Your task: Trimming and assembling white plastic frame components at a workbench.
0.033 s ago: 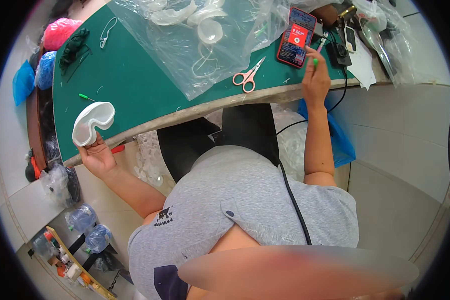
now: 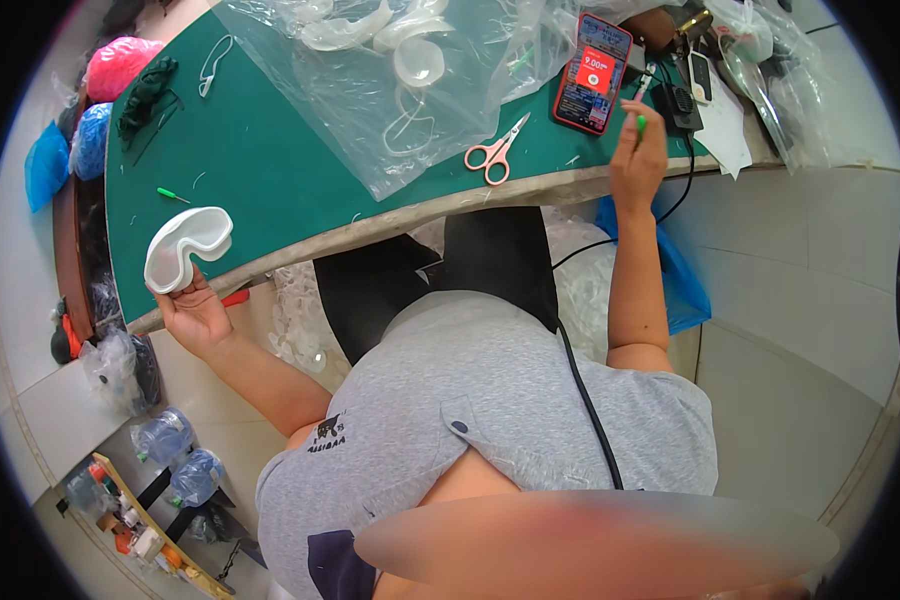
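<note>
A person in a grey shirt, seen from above, sits at a green-topped desk, both bare hands at its near edge. At the near left corner, the left hand holds a white goggle-shaped frame by its lower end, palm up and fingers curled closed against the rim; whether the frame also touches the desk, I cannot tell. The right hand is over the near edge toward the right end, fingers bent and nearly closed around a small green piece — only its end shows. That hand is just beside a phone in a red case, its screen lit, which lies toward the far edge.

Between the hands, nearer the right one, pink-handled scissors lie near the near edge, blades slightly parted. A clear plastic sheet or bag spreads from the far edge over the middle, with whitish cup-like pieces on or inside it — which, I cannot tell. Along the left edge are a dark tangled bundle, a white cord loop and a green-handled pick, the pick near the frame. Right of the phone sits a black box with a cable.
</note>
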The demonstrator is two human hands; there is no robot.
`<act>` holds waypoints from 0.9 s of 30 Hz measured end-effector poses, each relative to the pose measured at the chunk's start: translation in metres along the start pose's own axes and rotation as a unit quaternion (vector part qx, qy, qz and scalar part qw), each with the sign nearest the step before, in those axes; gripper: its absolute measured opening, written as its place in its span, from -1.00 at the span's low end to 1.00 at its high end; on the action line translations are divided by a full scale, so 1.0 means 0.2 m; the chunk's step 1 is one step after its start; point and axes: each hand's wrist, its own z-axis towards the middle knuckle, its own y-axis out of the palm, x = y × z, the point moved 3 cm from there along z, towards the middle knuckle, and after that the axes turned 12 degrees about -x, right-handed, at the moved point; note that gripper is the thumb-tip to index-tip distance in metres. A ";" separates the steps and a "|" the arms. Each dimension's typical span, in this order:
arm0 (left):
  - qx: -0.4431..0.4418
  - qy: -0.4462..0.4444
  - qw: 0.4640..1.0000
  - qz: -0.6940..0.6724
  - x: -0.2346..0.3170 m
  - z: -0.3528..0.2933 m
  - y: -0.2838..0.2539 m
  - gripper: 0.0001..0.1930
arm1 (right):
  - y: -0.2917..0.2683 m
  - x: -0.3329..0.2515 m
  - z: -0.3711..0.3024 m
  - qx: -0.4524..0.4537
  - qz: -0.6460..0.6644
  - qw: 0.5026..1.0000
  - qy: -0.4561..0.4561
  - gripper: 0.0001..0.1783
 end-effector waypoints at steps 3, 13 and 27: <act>0.023 0.003 0.999 0.045 0.00 -0.01 0.05 -0.66 | -0.09 0.08 0.01 0.124 0.077 0.985 0.096 -0.68; -0.027 -0.068 0.977 0.198 -0.08 -0.06 0.30 -0.67 | -0.14 0.26 0.13 0.027 0.414 0.880 0.230 -0.35; -0.008 -0.053 0.977 0.206 -0.06 -0.06 0.31 -0.72 | 0.07 0.28 0.34 0.032 -0.132 0.987 -0.091 -0.90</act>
